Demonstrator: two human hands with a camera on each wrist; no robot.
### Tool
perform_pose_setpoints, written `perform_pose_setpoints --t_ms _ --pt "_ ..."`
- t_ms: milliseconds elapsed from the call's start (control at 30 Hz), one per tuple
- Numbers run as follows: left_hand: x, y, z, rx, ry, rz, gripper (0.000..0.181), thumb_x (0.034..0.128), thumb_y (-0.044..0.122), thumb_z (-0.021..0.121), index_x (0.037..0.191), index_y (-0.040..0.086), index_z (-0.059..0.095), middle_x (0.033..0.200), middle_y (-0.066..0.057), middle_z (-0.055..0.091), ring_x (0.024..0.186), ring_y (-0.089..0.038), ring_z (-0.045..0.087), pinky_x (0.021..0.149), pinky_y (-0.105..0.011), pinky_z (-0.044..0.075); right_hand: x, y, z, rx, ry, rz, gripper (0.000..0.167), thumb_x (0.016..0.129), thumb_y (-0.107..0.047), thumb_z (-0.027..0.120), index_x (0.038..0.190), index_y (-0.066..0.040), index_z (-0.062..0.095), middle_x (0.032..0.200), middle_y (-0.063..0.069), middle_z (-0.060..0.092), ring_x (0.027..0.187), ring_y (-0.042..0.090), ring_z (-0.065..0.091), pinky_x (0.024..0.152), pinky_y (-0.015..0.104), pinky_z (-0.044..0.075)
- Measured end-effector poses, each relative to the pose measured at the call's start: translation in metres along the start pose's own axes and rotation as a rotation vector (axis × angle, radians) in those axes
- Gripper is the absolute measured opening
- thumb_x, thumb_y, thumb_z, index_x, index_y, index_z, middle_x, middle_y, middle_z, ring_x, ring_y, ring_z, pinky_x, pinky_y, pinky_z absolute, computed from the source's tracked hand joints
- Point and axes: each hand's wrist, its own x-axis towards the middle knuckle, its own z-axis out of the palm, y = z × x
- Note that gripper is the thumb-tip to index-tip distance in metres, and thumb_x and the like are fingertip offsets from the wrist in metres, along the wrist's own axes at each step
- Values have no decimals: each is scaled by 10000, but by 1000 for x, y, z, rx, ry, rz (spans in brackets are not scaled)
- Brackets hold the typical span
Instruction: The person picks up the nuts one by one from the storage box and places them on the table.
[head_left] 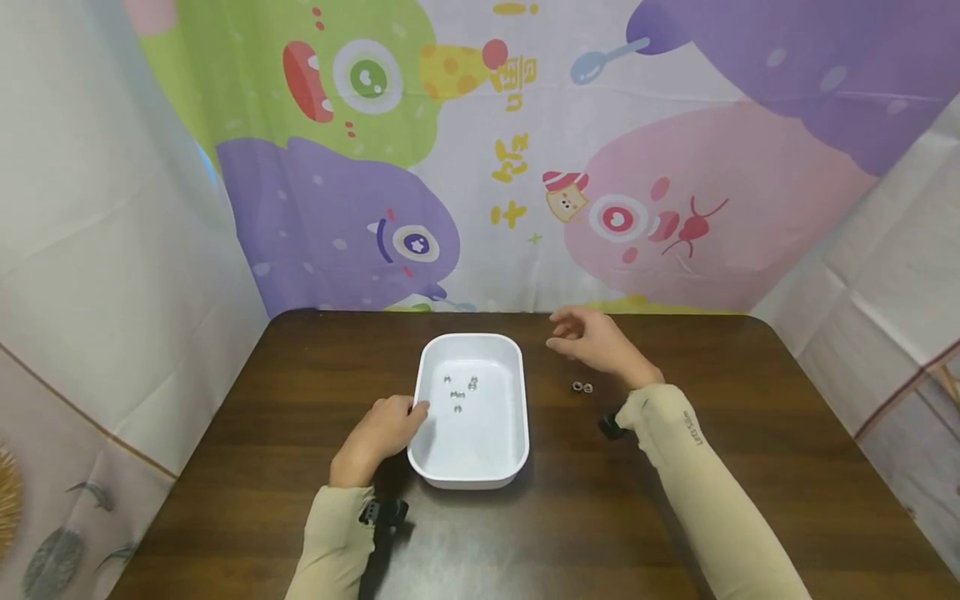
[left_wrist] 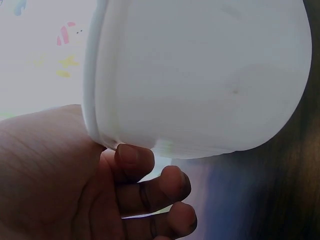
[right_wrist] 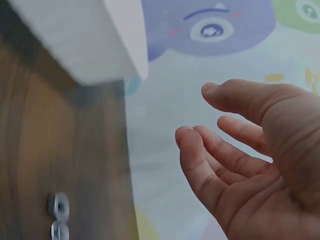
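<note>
As the left hand (head_left: 384,429) grips the tray (head_left: 480,450), the right hand (head_left: 596,340) hovers.

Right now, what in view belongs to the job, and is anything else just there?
Likely in the job:
- tray, held at its left edge
- nuts inside it
- two nuts on its right

Just there:
- table
- printed backdrop
- wrist cameras
</note>
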Motion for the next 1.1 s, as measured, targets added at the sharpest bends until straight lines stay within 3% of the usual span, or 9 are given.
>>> perform_pose_setpoints --t_ms 233,433,667,900,1100 --pt "0 0 0 3 4 4 399 1054 328 476 1092 11 715 972 -104 703 832 -211 603 805 -416 519 15 -27 25 66 -53 -25 435 959 -189 729 1348 -44 599 1130 153 695 917 328 702 763 421 604" --pt "0 0 1 5 5 13 398 1052 334 477 1074 22 724 1002 -118 719 847 -210 621 825 -438 532 27 -45 50 57 -101 -26 443 949 -192 736 1337 -20 608 1119 143 702 860 273 700 763 428 600" --pt "1 0 0 9 11 20 390 1052 329 481 1046 26 727 965 -108 715 824 -205 615 792 -422 528 41 -56 74 -21 -208 32 446 933 -215 758 1323 -44 627 1144 119 709 880 250 728 777 337 586" --pt "1 -1 0 16 6 20 387 1053 328 480 1031 34 731 930 -94 707 808 -200 610 775 -408 524 52 -57 95 -124 -231 58 421 919 -197 777 1284 -27 655 1100 96 715 856 165 690 799 301 557" --pt "2 -1 1 9 15 31 390 1049 326 487 1043 25 734 961 -110 720 824 -204 621 792 -421 530 59 -55 104 -175 -223 75 329 926 -76 735 1245 -22 675 1023 92 704 767 148 668 753 286 542"
